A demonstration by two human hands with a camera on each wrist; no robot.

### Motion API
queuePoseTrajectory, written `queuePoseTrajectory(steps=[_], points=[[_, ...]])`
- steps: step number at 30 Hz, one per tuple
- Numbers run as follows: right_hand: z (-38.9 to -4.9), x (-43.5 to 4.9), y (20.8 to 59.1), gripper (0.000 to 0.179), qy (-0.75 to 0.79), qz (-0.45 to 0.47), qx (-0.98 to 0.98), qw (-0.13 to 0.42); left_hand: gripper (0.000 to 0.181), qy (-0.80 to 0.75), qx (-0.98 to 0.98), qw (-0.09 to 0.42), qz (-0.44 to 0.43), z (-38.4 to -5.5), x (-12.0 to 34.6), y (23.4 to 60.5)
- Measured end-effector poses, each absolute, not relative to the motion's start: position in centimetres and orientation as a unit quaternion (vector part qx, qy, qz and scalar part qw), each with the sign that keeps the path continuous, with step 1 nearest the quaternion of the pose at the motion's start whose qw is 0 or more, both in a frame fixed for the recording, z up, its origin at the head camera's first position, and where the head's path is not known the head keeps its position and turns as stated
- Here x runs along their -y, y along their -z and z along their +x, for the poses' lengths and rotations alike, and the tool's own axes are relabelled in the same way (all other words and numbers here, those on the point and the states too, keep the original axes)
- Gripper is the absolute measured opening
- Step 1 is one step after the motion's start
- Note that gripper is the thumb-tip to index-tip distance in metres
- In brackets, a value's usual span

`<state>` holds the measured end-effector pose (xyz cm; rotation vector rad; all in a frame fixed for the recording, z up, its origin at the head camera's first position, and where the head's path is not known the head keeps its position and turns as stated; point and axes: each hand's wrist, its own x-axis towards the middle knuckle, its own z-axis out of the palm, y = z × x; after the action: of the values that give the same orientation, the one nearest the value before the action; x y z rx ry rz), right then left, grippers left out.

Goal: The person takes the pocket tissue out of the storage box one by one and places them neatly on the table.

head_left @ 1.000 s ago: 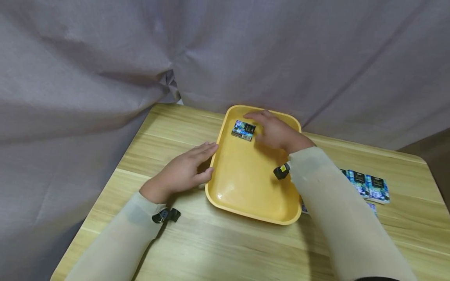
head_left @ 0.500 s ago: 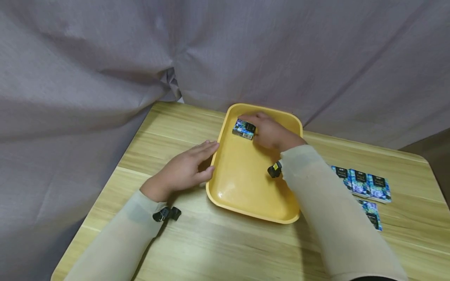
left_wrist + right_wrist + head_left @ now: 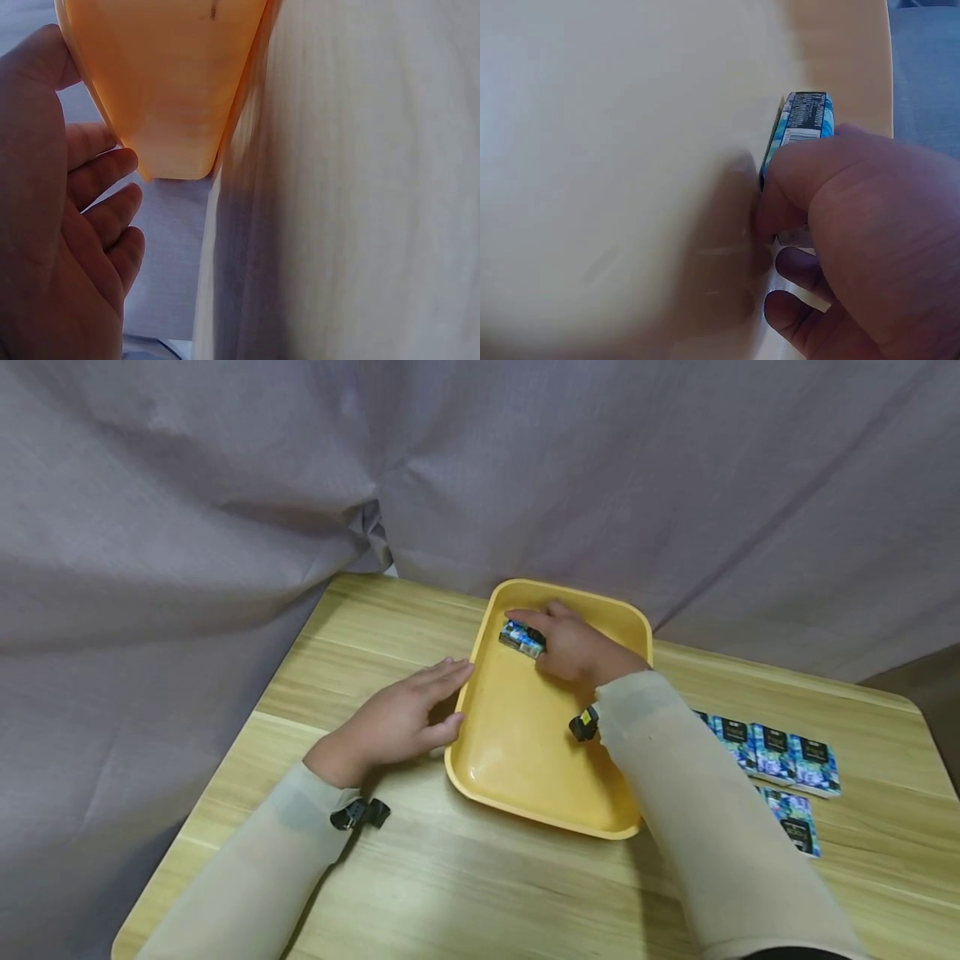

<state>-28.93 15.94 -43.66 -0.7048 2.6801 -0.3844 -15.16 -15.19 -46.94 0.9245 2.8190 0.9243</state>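
Observation:
A yellow plastic tray (image 3: 517,752) lies on the wooden table. In its far left corner is a small blue floral-printed pack (image 3: 521,641) with a black label. My right hand (image 3: 573,647) pinches this pack, which stands tilted in the head view. The right wrist view shows the thumb across the pack's barcode side (image 3: 804,120); some fingertips are hidden behind it. Beside the tray's left wall, my left hand (image 3: 397,714) touches the rim with fairly straight fingers. The left wrist view has that hand (image 3: 67,202) against the tray's outer edge, other fingers loosely bent.
Several similar blue packs (image 3: 813,766) form a row on the table to the right, partly behind my right sleeve. Another pack (image 3: 797,822) lies nearer, below that row. A grey curtain (image 3: 562,468) hangs right behind the tray and along the table's left side.
My right hand has come down onto the pack in the tray and now grips it; the pack has tilted from lying flat. My left hand keeps its place at the rim.

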Motion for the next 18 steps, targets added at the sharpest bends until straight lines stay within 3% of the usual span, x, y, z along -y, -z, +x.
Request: queuePoseTrajectory(steps=[18], points=[[-28.93,-16.72,43.93,0.084,0.189,-0.234,-0.936,0.184,0.074,-0.295,-0.907,0.014,0.300,-15.24,14.88,46.89]])
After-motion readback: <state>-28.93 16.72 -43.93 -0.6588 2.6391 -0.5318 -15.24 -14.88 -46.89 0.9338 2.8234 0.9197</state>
